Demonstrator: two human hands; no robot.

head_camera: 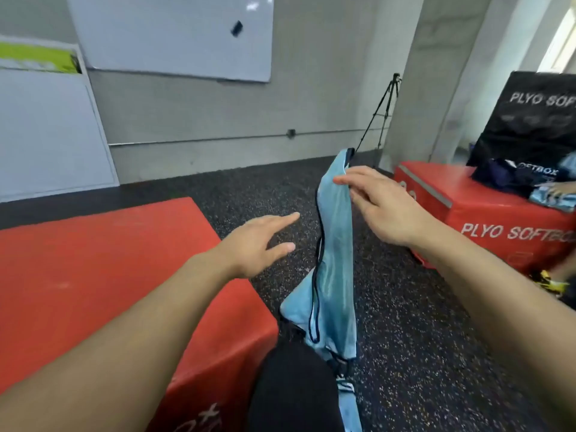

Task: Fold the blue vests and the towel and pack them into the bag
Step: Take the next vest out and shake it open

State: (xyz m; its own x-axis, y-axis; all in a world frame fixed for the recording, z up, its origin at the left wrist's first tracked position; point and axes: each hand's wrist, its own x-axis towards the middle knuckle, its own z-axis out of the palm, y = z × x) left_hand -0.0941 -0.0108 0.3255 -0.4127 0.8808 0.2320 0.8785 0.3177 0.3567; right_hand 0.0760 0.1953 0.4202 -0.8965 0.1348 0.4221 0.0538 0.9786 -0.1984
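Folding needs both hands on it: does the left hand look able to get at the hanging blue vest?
Probably yes: the left hand is open beside the blue vest the right hand holds up, nothing between.

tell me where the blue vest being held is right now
In the head view the blue vest hangs at centre, held at its top by the right hand, between the two red boxes.

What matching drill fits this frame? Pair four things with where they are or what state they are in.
Things:
1. blue vest
2. left hand
3. right hand
4. tripod

States:
A. open, fingers straight, holding nothing
B. standing by the far wall
C. pinching fabric near its top
D. hanging down lengthwise

Pairs: 1-D, 2-A, 3-C, 4-B
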